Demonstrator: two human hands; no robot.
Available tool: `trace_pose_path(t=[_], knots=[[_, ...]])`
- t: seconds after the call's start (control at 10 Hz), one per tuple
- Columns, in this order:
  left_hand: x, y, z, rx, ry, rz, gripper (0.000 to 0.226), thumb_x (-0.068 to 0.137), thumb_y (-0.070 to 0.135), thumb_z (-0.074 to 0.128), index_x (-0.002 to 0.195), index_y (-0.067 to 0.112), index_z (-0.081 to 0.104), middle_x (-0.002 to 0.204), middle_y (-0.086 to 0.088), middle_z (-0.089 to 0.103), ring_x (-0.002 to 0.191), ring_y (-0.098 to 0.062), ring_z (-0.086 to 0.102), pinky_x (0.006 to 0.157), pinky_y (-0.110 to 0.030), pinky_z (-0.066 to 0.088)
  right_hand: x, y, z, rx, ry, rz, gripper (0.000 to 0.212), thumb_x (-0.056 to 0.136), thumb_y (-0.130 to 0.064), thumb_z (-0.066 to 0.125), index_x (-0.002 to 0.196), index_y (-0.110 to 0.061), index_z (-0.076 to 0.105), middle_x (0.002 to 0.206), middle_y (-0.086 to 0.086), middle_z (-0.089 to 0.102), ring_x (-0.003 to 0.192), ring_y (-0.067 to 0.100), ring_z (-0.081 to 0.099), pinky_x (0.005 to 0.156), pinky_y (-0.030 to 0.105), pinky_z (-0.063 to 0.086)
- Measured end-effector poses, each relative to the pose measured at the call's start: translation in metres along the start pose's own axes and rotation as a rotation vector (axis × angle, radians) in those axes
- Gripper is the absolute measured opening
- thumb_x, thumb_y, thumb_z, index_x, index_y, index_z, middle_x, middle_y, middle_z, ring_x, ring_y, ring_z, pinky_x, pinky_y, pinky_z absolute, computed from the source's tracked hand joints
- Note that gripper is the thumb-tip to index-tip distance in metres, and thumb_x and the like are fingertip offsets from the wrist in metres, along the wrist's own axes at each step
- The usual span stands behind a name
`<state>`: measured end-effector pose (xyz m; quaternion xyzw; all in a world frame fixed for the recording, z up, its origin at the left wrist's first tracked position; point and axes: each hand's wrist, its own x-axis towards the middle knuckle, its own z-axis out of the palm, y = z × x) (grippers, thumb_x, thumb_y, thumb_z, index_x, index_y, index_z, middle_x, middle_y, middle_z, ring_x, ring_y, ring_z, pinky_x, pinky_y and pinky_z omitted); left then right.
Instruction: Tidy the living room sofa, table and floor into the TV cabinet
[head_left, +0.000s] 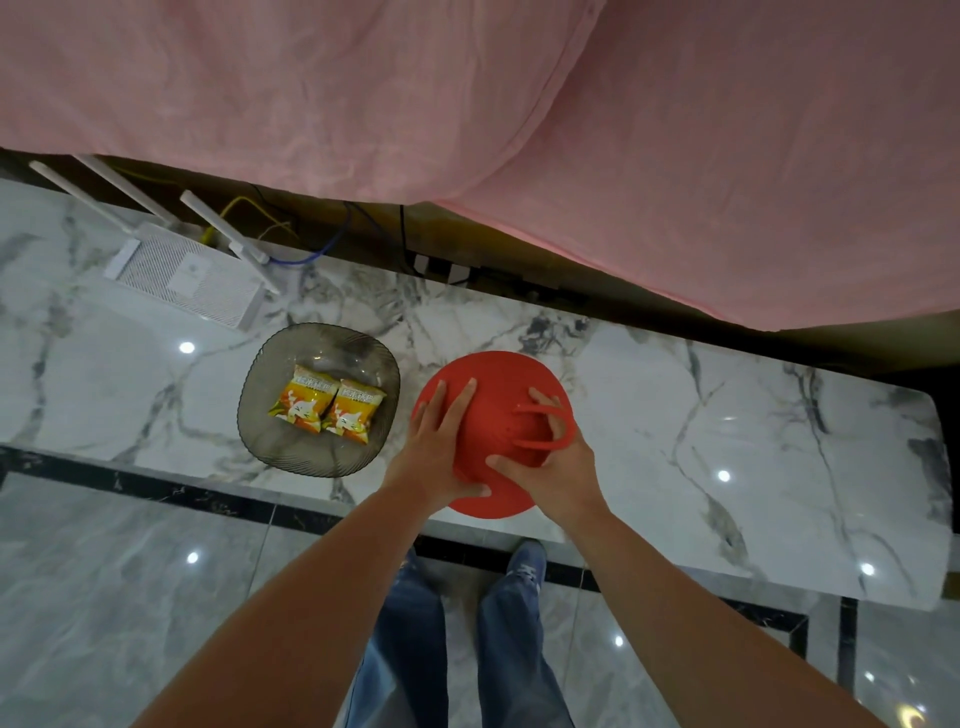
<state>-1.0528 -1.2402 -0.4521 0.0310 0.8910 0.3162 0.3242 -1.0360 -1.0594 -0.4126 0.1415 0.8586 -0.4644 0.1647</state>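
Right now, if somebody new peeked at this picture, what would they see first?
First the bright red round cover with holes, in the middle on the marble cabinet top. The left hand lies flat on it and the right hand hooks fingers through its handle. Next, just left of it, a smoky glass dish holding two yellow snack packets, and a big pink cloth draped above.

marble cabinet top (675, 415) bears router (182, 273), snack dish (270, 441), red cover (498, 374).
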Motion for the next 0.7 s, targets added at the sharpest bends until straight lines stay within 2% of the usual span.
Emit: trace_pose_path(t=[0.1, 0.2, 0.3, 0.4, 0.5, 0.6, 0.7], knots=[[0.005, 0.003, -0.008, 0.009, -0.088, -0.036, 0.138, 0.06, 0.044, 0.089, 0.148, 0.052, -0.016, 0.164, 0.0, -0.014, 0.152, -0.032, -0.002, 0.114, -0.061, 0.03, 0.0, -0.001, 0.0, -0.015, -0.007, -0.001, 0.081, 0.055, -0.063, 0.077, 0.123, -0.068, 0.033, 0.147, -0.029, 0.036, 0.141, 0.015, 0.038, 0.106, 0.046, 0.047], [0.002, 0.009, -0.029, -0.115, -0.103, -0.075, 0.116, 0.069, 0.05, 0.082, 0.155, 0.043, 0.004, 0.164, -0.002, 0.013, 0.149, -0.028, 0.021, 0.113, -0.048, 0.036, -0.003, -0.004, -0.001, 0.045, -0.052, 0.085, 0.086, 0.053, -0.063, 0.08, 0.119, -0.079, 0.027, 0.151, -0.023, 0.035, 0.139, 0.014, 0.04, 0.103, 0.044, 0.049], [-0.019, 0.007, -0.041, -0.286, 0.147, -0.158, 0.073, 0.08, 0.042, 0.076, 0.144, 0.032, 0.042, 0.138, 0.0, 0.054, 0.121, -0.022, 0.056, 0.099, -0.042, 0.05, -0.007, -0.002, -0.003, 0.179, -0.114, 0.239, 0.104, 0.047, -0.06, 0.087, 0.133, -0.07, 0.029, 0.149, -0.012, 0.043, 0.129, 0.013, 0.051, 0.1, 0.042, 0.052], [-0.047, 0.003, -0.038, -0.411, 0.247, -0.231, 0.039, 0.088, 0.034, 0.07, 0.124, 0.023, 0.06, 0.121, 0.001, 0.066, 0.1, -0.018, 0.066, 0.09, -0.041, 0.055, -0.02, 0.0, -0.011, 0.369, -0.093, 0.34, 0.096, 0.051, -0.046, 0.091, 0.137, -0.041, 0.047, 0.128, -0.009, 0.062, 0.115, 0.013, 0.061, 0.098, 0.045, 0.054], [-0.072, 0.007, -0.038, -0.503, 0.236, -0.299, 0.016, 0.099, 0.03, 0.054, 0.109, 0.023, 0.064, 0.112, -0.002, 0.069, 0.096, -0.019, 0.067, 0.088, -0.035, 0.052, -0.041, -0.006, -0.019, 0.462, -0.003, 0.4, 0.077, 0.066, -0.029, 0.087, 0.134, -0.035, 0.053, 0.127, -0.008, 0.063, 0.116, 0.013, 0.059, 0.102, 0.043, 0.05], [-0.089, 0.014, -0.035, -0.6, 0.181, -0.41, 0.026, 0.103, 0.04, 0.04, 0.107, 0.024, 0.06, 0.106, -0.002, 0.068, 0.094, -0.023, 0.067, 0.089, -0.04, 0.051, -0.057, -0.006, -0.022, 0.655, 0.173, 0.552, 0.076, 0.076, -0.014, 0.082, 0.141, -0.031, 0.046, 0.139, -0.001, 0.054, 0.122, 0.017, 0.055, 0.106, 0.042, 0.046], [-0.102, 0.021, -0.028, -0.733, 0.212, -0.49, 0.029, 0.103, 0.04, 0.039, 0.107, 0.02, 0.06, 0.107, -0.003, 0.068, 0.091, -0.023, 0.066, 0.081, -0.036, 0.049, -0.079, -0.006, -0.025, 0.836, 0.238, 0.701, 0.086, 0.079, -0.008, 0.079, 0.15, -0.029, 0.035, 0.146, 0.009, 0.046, 0.127, 0.024, 0.052, 0.105, 0.041, 0.047]])
